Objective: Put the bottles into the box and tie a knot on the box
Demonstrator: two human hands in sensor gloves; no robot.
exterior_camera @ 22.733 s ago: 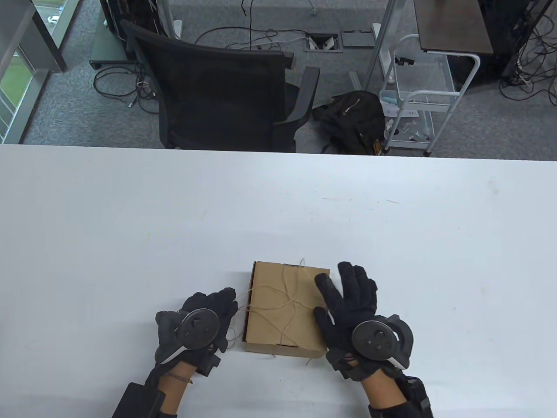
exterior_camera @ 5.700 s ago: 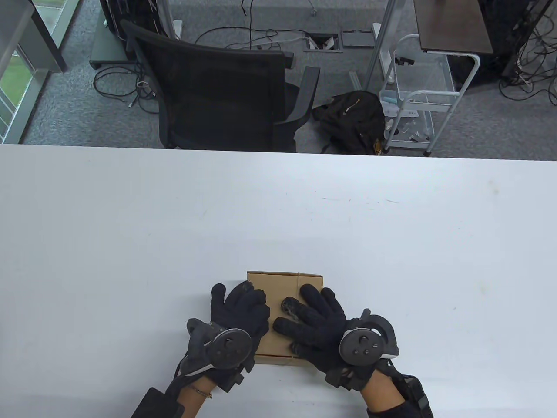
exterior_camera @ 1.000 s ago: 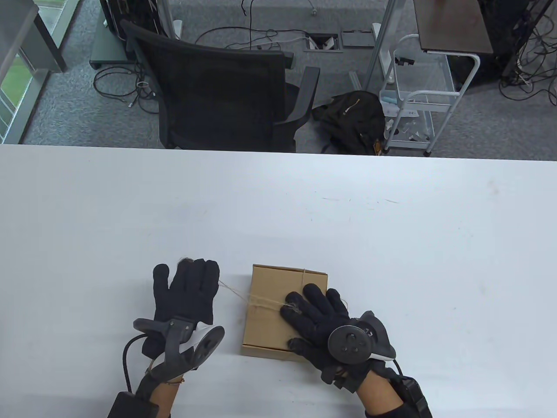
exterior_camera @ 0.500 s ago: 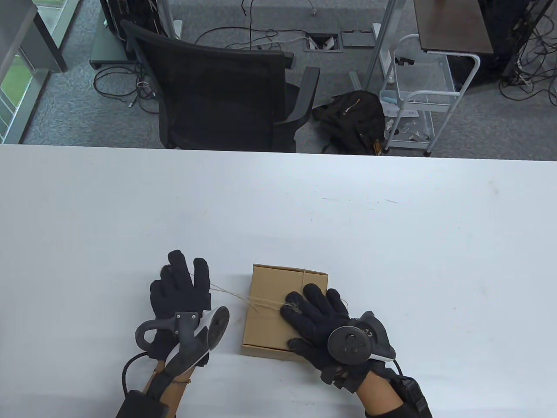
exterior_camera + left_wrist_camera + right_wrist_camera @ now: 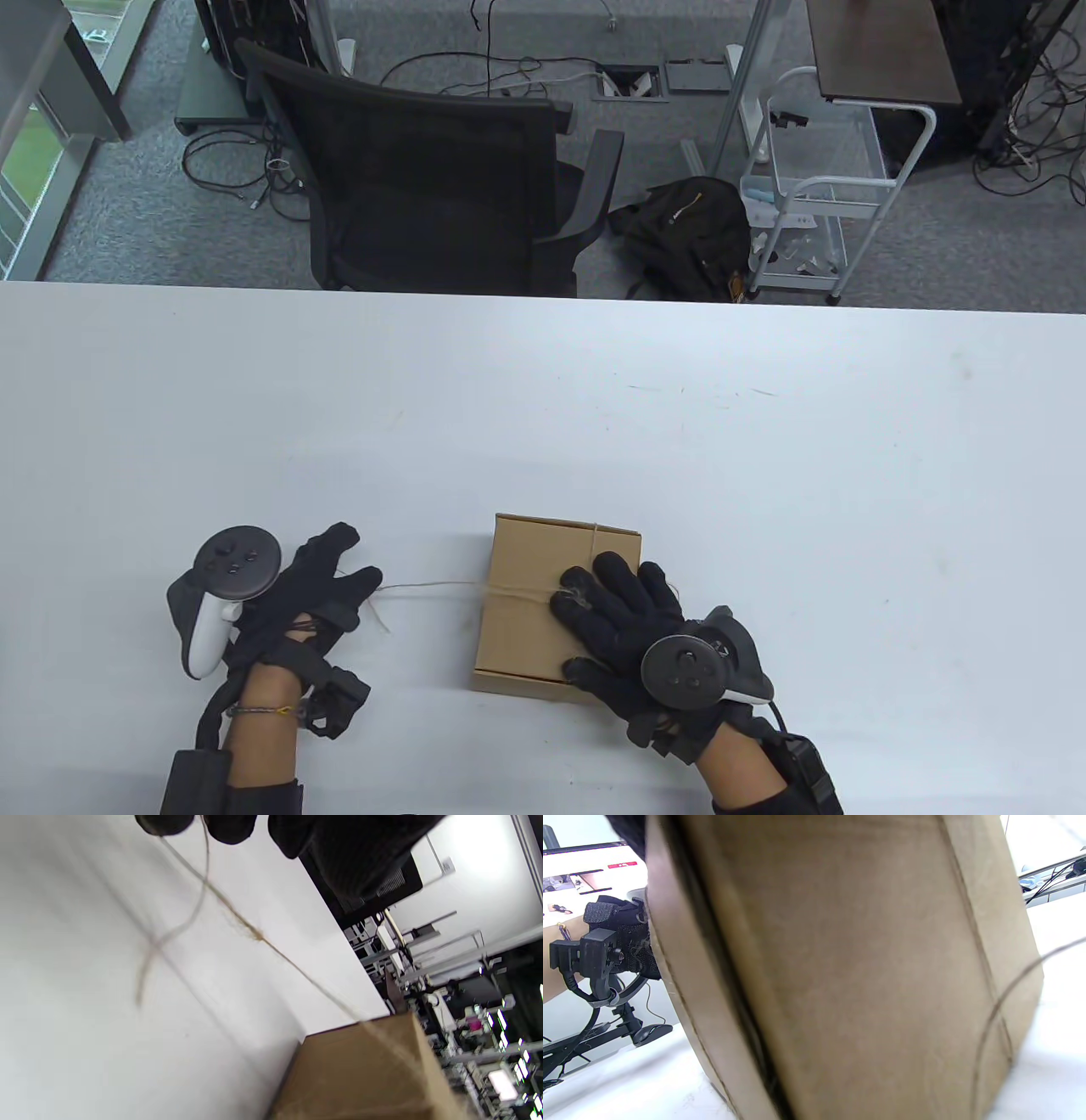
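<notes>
A shut brown cardboard box [image 5: 522, 611] lies near the table's front edge, with thin twine [image 5: 433, 585] wrapped round it. No bottle shows in any view. My right hand [image 5: 615, 611] lies on the lid, its fingers spread flat over the spot where the twine crosses and its thumb at the box's near edge. Left of the box, my left hand [image 5: 352, 586] pinches the twine [image 5: 254, 935], which runs taut from its fingertips [image 5: 229, 825] to the box [image 5: 365, 1069]. A loose end dangles below that pinch. The right wrist view is filled by the box's side [image 5: 840, 963].
The white table [image 5: 543, 407] stretches wide behind and beside the box. Beyond its far edge stand a black office chair [image 5: 424, 170], a black backpack [image 5: 687, 229] and a white wire cart [image 5: 814, 187] on the floor.
My left hand has rolled over and drawn left and nearer to me, pulling the twine out level and taut. The right hand and the box have stayed put.
</notes>
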